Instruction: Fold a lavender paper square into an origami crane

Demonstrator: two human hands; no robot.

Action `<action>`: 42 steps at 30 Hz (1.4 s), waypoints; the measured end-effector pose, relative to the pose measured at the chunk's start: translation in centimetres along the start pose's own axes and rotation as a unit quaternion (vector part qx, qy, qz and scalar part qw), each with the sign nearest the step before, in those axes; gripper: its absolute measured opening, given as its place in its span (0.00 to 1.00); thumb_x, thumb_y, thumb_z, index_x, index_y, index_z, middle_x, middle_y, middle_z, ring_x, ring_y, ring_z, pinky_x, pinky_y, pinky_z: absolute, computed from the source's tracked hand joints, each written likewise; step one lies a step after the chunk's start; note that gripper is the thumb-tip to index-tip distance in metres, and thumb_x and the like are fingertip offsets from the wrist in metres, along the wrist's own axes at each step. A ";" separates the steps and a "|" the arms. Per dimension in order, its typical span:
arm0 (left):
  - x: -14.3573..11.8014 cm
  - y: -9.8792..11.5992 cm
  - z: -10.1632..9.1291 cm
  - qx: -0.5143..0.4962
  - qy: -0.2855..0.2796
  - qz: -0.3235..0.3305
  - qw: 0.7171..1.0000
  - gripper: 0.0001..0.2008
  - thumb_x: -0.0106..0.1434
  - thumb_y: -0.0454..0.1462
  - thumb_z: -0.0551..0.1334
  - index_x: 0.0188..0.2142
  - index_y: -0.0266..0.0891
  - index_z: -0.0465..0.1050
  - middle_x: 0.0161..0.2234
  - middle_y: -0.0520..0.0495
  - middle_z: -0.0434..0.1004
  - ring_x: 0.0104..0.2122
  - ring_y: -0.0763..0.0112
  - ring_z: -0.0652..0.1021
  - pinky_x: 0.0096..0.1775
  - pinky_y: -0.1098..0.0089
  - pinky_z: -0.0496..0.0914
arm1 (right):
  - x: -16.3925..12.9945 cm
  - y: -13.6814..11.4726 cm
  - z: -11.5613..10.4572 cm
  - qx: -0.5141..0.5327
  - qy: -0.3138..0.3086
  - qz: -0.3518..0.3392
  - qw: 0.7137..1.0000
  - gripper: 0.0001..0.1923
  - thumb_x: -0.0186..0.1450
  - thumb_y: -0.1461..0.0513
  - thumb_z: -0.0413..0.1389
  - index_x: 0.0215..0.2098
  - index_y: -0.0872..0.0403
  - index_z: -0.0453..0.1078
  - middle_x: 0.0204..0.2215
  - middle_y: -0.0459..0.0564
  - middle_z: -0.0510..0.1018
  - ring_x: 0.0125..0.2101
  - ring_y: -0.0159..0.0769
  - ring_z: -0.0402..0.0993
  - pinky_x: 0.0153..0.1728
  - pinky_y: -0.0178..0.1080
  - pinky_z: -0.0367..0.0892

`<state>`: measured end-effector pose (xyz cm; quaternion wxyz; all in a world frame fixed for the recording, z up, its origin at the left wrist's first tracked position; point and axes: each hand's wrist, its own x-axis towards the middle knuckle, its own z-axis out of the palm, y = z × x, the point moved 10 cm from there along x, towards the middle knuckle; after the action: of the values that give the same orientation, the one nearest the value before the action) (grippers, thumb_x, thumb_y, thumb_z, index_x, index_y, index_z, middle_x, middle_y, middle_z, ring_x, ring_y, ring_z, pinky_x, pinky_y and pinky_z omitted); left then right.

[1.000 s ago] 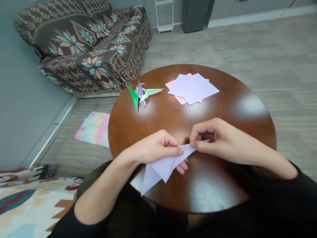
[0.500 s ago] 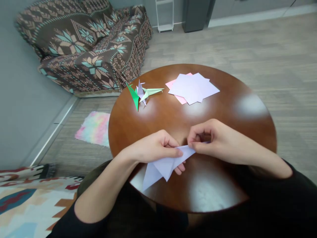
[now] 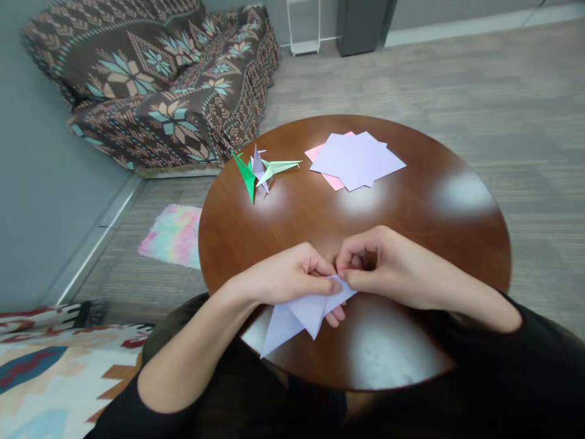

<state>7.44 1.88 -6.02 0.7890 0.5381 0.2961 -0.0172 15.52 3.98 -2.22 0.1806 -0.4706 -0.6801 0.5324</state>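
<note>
A partly folded sheet of lavender origami paper (image 3: pixel 305 314) is held between both hands above the near side of the table. My left hand (image 3: pixel 307 274) grips it with the thumb on top and fingers underneath, some fingertips showing below the paper. Close beside it, my right hand (image 3: pixel 370 259) pinches the paper's upper right edge between thumb and curled fingers. Pointed flaps of the paper hang toward the lower left. The part under my left palm is hidden.
Several folded paper cranes, green (image 3: pixel 247 177), lavender (image 3: pixel 257 163) and pale green (image 3: pixel 276 167), stand at the far left of the round wooden table (image 3: pixel 292 225). Fanned lavender and pink sheets (image 3: pixel 359 160) lie at the far side. A covered sofa (image 3: pixel 173 103) stands beyond.
My right hand has moved a little left and closer to my left hand, still pinching the paper's edge. The paper's right end now looks shorter and wider.
</note>
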 end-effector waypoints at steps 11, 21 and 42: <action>-0.1 -0.3 -1.2 -0.062 0.038 -0.001 0.997 0.13 0.64 0.43 0.70 0.35 0.34 0.84 0.32 0.38 0.87 0.29 0.64 0.86 0.29 0.72 0.77 | 0.0 1.9 -2.4 0.028 0.021 0.033 0.999 0.05 0.56 0.64 0.57 0.24 0.55 0.74 0.19 0.43 0.73 0.22 0.30 0.60 0.23 0.35 0.54; 0.8 -0.4 -0.2 -0.070 0.002 0.009 0.998 0.15 0.67 0.45 0.67 0.37 0.34 0.84 0.33 0.39 0.87 0.35 0.61 0.87 0.41 0.66 0.80 | 0.2 1.9 -1.0 0.028 -0.015 0.057 0.998 0.04 0.56 0.64 0.57 0.24 0.55 0.72 0.19 0.42 0.72 0.22 0.29 0.60 0.23 0.35 0.53; -0.2 0.3 -2.4 -0.128 0.122 0.038 0.983 0.12 0.64 0.41 0.70 0.32 0.31 0.84 0.32 0.37 0.87 0.31 0.64 0.86 0.36 0.71 0.78 | -0.5 3.1 -7.5 0.068 0.143 0.021 0.987 0.06 0.58 0.64 0.60 0.23 0.55 0.75 0.21 0.46 0.76 0.21 0.30 0.66 0.24 0.35 0.62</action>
<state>6.29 4.04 -6.24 0.8095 0.4414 0.3691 0.1167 22.68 7.70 -2.10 0.2963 -0.5426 -0.5996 0.5083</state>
